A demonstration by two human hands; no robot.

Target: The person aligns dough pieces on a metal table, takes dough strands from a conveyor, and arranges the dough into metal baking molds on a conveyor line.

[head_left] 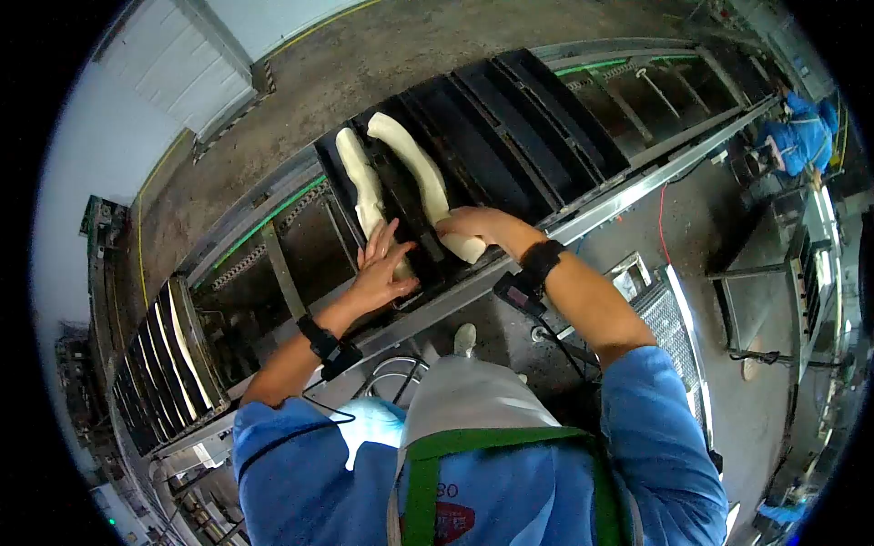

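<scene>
Two long pale dough strips lie in the black baking pan set (528,136), each along its own trough. My left hand (381,271) rests on the near end of the left dough strip (357,173), with its fingers spread and covering part of it. The right dough strip (414,164) is curved, and its near end bends to the right over the trough edge. My right hand (478,226) is closed over that near end, fingers curled around it, with the tip of the dough showing below the palm. Both wrists wear black bands with devices.
The pan set sits on a conveyor with a metal rail (655,173) and a chain. Further left, another pan set (164,364) holds several dough strips. A person in blue (801,136) is at the far right. A perforated metal rack (669,328) stands right of me.
</scene>
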